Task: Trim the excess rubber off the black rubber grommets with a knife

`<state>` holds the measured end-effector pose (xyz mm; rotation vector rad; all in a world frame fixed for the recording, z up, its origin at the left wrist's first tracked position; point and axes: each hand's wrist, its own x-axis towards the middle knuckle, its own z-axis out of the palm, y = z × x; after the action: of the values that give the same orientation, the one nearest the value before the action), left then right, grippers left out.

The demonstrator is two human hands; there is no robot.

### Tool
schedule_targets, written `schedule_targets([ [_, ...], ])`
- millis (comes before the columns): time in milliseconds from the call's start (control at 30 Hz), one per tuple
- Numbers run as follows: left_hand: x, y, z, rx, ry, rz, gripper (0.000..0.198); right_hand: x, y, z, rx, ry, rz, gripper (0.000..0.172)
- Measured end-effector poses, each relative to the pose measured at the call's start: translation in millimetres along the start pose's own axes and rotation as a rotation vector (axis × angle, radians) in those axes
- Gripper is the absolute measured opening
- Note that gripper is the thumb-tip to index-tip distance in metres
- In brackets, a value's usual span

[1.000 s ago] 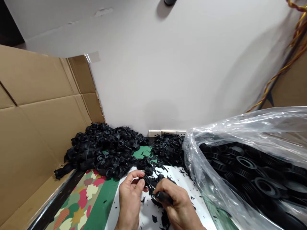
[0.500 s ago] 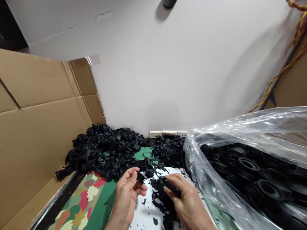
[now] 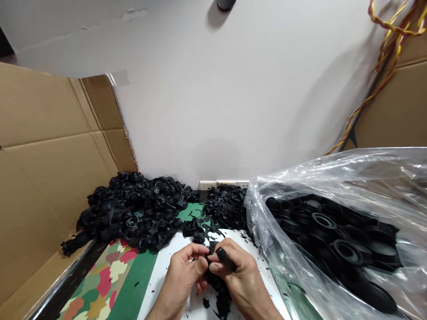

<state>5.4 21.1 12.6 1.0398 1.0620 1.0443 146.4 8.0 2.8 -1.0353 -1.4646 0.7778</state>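
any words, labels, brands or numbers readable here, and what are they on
No readable text anywhere.
Left cardboard: no print visible.
Clear plastic bag: no label visible.
Patterned sheet: coloured shapes, no letters.
Black handle in the right hand: no marking legible.
Socket strip by the wall: any marking too small to read.

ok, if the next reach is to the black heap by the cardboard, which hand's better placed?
Left, I'd say. The left hand is nearer the black heap, while the right hand sits farther off and grips a black handle. Whether the left holds anything is hard to see.
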Motion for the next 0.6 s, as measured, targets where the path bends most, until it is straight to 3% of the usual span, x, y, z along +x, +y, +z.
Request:
schedule_targets([
  [100,-1,-1,1.5,0.106,-0.020,0.099,0.039,3,0,-2,-0.015,0.062,0.027,0.018],
  [233,-6,4,5.5,0.378,0.025,0.307,0.014,3,3,-1,-0.069,0.059,-0.016,0.016],
  [400,-10,3,7.4,0.593,-0.052,0.359,0.008,-2,3,5,-0.180,0.074,-0.111,0.017],
  [500,-11,2,9.4,0.705,-0.051,0.445,0.018,1,-3,6,-0.154,0.127,0.007,0.016],
  [600,-17,4,13.5,0.667,-0.072,0.521,0.018,12,-5,-3,-0.100,0.227,0.178,0.017],
])
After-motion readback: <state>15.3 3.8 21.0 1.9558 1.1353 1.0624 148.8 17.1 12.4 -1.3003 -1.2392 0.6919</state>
